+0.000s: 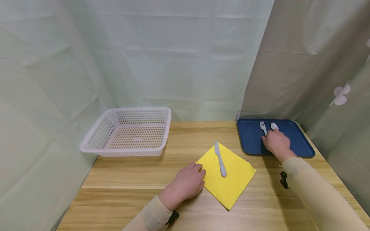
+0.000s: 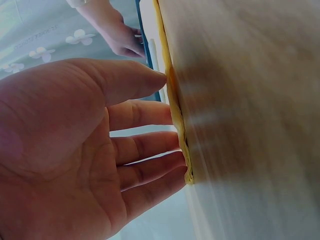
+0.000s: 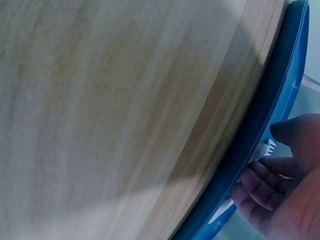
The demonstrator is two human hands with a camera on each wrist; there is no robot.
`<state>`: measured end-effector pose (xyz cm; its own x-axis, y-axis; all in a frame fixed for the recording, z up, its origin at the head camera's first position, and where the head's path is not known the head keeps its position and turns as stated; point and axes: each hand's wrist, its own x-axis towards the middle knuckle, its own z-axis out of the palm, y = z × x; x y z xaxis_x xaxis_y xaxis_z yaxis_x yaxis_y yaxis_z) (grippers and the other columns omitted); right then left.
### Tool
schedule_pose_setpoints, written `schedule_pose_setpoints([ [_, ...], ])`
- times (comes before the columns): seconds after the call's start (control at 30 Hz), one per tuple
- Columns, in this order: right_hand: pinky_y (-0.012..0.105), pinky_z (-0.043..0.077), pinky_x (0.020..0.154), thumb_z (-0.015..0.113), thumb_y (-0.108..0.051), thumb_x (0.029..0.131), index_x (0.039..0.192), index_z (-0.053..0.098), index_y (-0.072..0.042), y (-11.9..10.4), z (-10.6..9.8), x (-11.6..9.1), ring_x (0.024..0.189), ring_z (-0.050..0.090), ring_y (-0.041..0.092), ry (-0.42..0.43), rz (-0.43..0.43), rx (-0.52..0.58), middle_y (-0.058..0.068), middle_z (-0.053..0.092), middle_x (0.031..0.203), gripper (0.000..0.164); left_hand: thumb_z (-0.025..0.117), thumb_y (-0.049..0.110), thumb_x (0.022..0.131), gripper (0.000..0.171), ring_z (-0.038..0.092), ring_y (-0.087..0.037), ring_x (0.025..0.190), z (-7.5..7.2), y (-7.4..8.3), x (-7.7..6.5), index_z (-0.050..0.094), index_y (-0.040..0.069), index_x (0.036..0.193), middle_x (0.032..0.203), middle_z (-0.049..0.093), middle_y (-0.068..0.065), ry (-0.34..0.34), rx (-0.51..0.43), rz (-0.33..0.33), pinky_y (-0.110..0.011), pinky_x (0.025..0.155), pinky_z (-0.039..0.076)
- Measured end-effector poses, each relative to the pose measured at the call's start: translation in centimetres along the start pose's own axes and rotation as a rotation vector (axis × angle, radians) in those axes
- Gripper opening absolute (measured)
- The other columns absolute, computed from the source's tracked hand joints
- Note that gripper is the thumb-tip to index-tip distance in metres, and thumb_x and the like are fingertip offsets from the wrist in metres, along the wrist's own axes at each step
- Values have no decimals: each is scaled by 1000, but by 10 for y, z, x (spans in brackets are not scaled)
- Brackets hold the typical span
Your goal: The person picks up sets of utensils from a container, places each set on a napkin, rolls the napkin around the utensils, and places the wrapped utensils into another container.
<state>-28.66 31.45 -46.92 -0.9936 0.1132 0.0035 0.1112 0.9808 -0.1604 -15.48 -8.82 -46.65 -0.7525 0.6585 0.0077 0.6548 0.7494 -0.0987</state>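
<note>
A yellow folded napkin [image 1: 231,189] lies on the wooden table, with a light grey plastic knife [image 1: 221,163] on it. My left hand [image 1: 186,181] rests at the napkin's left corner. In the left wrist view, the nearly straight fingers [image 2: 145,145] and thumb touch the napkin's edge [image 2: 175,110]. Over the blue tray [image 1: 250,141], my right hand [image 1: 277,142] reaches down at a white plastic fork [image 1: 262,126] and a white spoon [image 1: 274,125]. The handles are partly hidden by that hand. In the right wrist view, a gap shows between thumb and bent fingers, near the fork [image 3: 270,146].
A white perforated plastic basket [image 1: 136,138] stands at the back left of the table [image 1: 130,199]. Pale curtains [image 1: 179,64] hang behind and along both sides. The tray lies near the table's right edge.
</note>
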Motion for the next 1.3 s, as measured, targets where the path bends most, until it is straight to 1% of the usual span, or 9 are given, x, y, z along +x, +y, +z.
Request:
schedule_pose_setpoints([
  [0.17, 69, 56, 79, 62, -23, 111, 116, 64, 15, 0, 1, 0, 93, 62, 50, -8, -1, -17, 33, 55, 106, 39, 77, 36, 103, 30, 62, -23, 106, 0, 1, -1, 77, 12, 120, 127, 69, -6, 10, 4, 3, -33, 86, 59],
  [0.37, 69, 57, 76, 62, -19, 109, 111, 65, 15, 1, 2, 1, 92, 63, 53, 1, -13, -20, 34, 55, 106, 34, 78, 36, 102, 29, 62, -23, 106, 0, 2, -2, 77, 12, 120, 127, 70, -6, 16, 7, 4, -33, 85, 59],
  [0.6, 72, 56, 80, 59, -15, 108, 109, 69, 13, 2, 1, 2, 96, 64, 54, -7, -14, -5, 33, 56, 108, 30, 78, 35, 102, 30, 63, -23, 108, 0, 2, -2, 77, 11, 121, 129, 70, -7, 13, 3, 3, -34, 86, 59],
  [0.77, 70, 56, 77, 55, -12, 107, 102, 69, 11, 1, -1, 2, 90, 64, 51, -17, -15, -1, 32, 56, 105, 28, 77, 36, 103, 31, 62, -23, 109, 0, 1, -1, 77, 11, 122, 130, 69, -7, 2, -7, -4, -34, 87, 59],
  [0.87, 69, 56, 76, 52, -9, 105, 98, 68, 10, -1, -1, 1, 89, 64, 51, -15, -10, 11, 31, 55, 105, 26, 77, 36, 103, 31, 62, -23, 108, -1, 1, -1, 77, 11, 121, 129, 69, -7, 4, -7, -7, -34, 86, 59],
  [0.97, 70, 55, 78, 50, -7, 103, 101, 69, 11, -1, -1, 1, 91, 64, 51, -15, -8, 16, 31, 56, 106, 26, 78, 35, 102, 30, 62, -23, 106, -1, 1, -1, 77, 11, 119, 127, 69, -6, 15, -1, -4, -34, 85, 59],
  [1.13, 71, 55, 80, 51, -6, 101, 110, 69, 13, 0, 0, 2, 93, 64, 53, -20, -7, 16, 32, 57, 108, 28, 78, 35, 102, 29, 61, -22, 104, 0, 1, -2, 77, 12, 118, 125, 69, -6, 22, 6, 2, -33, 84, 58],
  [1.3, 69, 56, 76, 53, -7, 102, 104, 70, 11, 0, 0, 3, 88, 64, 50, -13, -5, 10, 30, 57, 101, 24, 78, 35, 102, 29, 61, -22, 104, 0, 1, -1, 77, 12, 118, 126, 69, -6, 20, 11, 6, -33, 86, 58],
])
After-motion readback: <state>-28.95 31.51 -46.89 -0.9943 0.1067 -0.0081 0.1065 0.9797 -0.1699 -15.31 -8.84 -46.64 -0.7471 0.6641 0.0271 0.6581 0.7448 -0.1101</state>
